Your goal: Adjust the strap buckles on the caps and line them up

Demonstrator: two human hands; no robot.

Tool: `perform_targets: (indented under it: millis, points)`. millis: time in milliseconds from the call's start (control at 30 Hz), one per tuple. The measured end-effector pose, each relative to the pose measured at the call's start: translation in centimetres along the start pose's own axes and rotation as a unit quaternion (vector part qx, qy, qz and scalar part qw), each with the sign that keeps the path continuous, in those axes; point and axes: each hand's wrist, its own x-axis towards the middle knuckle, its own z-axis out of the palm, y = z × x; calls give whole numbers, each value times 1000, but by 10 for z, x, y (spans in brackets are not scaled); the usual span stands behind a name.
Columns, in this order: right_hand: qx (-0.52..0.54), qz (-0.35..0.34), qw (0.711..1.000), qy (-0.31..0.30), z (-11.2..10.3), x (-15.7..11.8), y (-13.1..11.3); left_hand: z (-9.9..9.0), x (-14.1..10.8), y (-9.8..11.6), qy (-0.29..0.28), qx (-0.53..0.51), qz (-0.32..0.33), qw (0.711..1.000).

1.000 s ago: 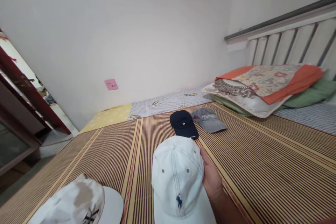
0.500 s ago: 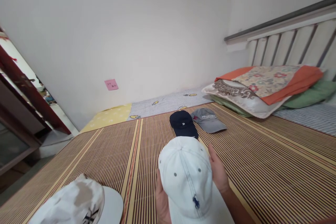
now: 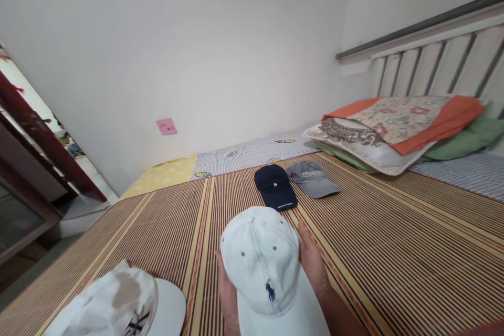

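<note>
Head cam: white cap (image 3: 260,257) is the landmark, held btwn both hands over the striped mat (image 3: 394,252), crown up, dk blue rider logo on front, brim twd the btm edge & partly cut off there. L hand (image 3: 228,296) grips its left side, thumb visible, other fingers mostly hidden by the cap. R hand (image 3: 313,262) grips its right side, thumb along the crown; rest of fingers mostly hidden too.

Left of white cap, well apart: patterned cap (image 3: 114,294), white w/ brownish patches & dk lettering, brim facing white cap, cut off by btm edge. Just beyond white cap: navy cap (image 3: 271,181), small white logo, on mat. Beyond & a bit right of white cap: gray cap (image 3: 315,178) w/ light lettering, right beside navy one.

Far right of white cap, up by the headboard (image 3: 441,71): pillow (image 3: 378,157) w/ orange-edged floral cloth (image 3: 409,121) on top. Far left beyond white cap: pink note (image 3: 167,126) on wall (image 3: 236,52).
</note>
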Motion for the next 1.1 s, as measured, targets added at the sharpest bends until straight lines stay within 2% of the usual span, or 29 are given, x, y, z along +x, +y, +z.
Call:
perform_targets:
  millis: [167, 300, 467, 633, 800, 1000, 1100]
  points:
    - [2, 17, 1000, 9, 3, -2, -8, -1, -5, 3, -22, -38, 9, 999]
    - [-9, 37, 999, -9, 13, -7, -10, 2, -8, 5, -62, -57, 5, 996]
    - [-31, 50, 997, -42, 22, -15, -13, 5, -6, 3, -78, -74, 13, 994]
    - [-74, 31, 996, -43, 27, -20, -13, -5, -8, -5, -100, -91, 35, 990]
    - [-98, 32, 994, -31, 26, -19, -11, -13, -13, -7, -152, -65, 33, 986]
    - [-78, 54, 994, -51, 32, -21, -13, 6, -13, -3, -236, -81, 30, 968]
    - [-66, 35, 996, -44, 32, -21, -18, 21, -11, 0, -234, -99, 4, 967]
